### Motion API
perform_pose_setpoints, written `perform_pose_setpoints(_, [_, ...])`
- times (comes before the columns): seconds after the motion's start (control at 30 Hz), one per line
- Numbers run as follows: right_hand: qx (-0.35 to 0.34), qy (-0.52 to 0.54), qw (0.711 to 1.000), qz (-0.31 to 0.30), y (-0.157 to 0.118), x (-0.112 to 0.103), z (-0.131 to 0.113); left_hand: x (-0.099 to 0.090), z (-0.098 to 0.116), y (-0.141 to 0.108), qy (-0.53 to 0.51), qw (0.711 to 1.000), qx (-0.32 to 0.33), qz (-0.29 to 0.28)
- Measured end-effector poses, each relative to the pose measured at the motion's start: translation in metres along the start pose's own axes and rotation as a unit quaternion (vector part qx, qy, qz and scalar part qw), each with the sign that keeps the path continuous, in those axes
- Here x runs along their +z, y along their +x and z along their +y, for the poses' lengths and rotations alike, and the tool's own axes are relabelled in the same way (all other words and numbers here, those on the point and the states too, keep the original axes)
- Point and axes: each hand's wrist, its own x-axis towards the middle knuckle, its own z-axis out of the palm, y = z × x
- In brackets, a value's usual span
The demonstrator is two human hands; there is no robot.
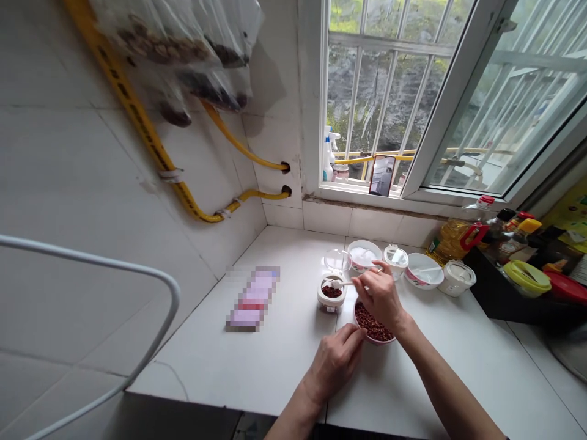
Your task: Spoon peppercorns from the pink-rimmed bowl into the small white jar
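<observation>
The hands [380, 296] hold a bowl [380, 343] and a spoon [346, 283] pointing lengthwise left over a jar [323, 301].

Head-worn view, forward and down onto countertop [293, 342]

The spoon [345, 283] is white, the jar [331, 303] off-white, with dark red bits [332, 292] inside. The grains [373, 322] are reddish-brown, their bowl [383, 343] pinkish. Another bowl [422, 283] is white with a pink pattern. The counter [275, 373] is white; the pipe [142, 131], yellow with black markings; the oil [452, 239], golden.
</observation>
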Motion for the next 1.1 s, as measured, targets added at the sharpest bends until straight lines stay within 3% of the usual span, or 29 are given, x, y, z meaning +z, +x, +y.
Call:
perform_pose_setpoints(0.13, [0.106, 0.040, 0.992, 0.063, -0.015, -0.022, 0.026, 0.001, -0.001, -0.003, -0.006, 1.000, -0.005, -0.002])
perform_pose_setpoints(0.3, [0.174, 0.051, 0.983, 0.028, -0.043, -0.034, 0.052, 0.003, -0.004, -0.004, -0.006, 1.000, -0.005, 0.001])
perform_pose_setpoints(0.47, [0.157, 0.073, 0.984, -0.040, -0.055, -0.013, 0.047, 0.003, -0.004, -0.003, 0.000, 1.000, -0.003, 0.001])
perform_pose_setpoints(0.67, [0.219, 0.091, 0.972, 0.003, -0.059, -0.017, 0.049, 0.003, -0.004, -0.002, 0.012, 1.000, -0.010, 0.006])
perform_pose_setpoints(0.83, [0.300, 0.192, 0.934, 0.008, -0.061, -0.027, 0.052, 0.002, -0.004, -0.001, 0.010, 1.000, -0.009, 0.006])
perform_pose_setpoints(1.1, [0.337, 0.241, 0.910, 0.024, -0.060, -0.023, 0.051, 0.002, -0.002, 0.001, 0.007, 1.000, -0.004, 0.011])
